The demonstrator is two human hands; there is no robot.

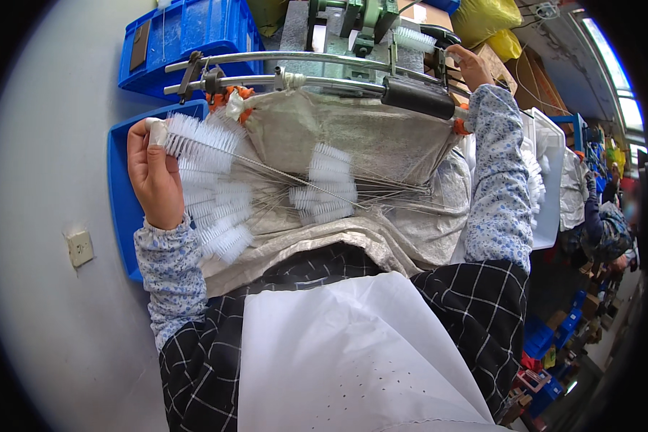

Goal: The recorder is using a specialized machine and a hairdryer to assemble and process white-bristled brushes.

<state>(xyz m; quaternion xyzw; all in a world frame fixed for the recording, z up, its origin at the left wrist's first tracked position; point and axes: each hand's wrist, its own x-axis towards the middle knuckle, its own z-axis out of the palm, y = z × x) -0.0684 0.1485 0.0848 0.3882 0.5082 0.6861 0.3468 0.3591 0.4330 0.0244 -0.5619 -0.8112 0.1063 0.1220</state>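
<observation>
Holding: the left hand [153,175] is closed around the head of a white bottle brush [194,140], thumb tip wrapped in pale tape, fingers curled over the bristles.
Brush in hand: its bristle end sits just left of the grey sack [353,137], and its thin wire stem slants down and right across the sack's lower edge.
Right hand [470,65]: raised at the sack's upper right corner, fingers bent at the machine [360,21]; whether they pinch anything cannot be told.
Brush pile [266,201]: many more white brushes lie below the sack, heads fanned to the left and middle, wire stems running right.
Metal rods [295,68]: two bars run along the sack's top edge, the nearer one ending in a black grip [417,97] at the sack's upper right.
Blue tray [122,201]: left of the sack, behind the left hand.
Blue crate [187,36]: above and left of the sack.
White bin [551,165]: right of the sack, past the right forearm, with brushes inside.
White apron [338,353]: well below the sack.
</observation>
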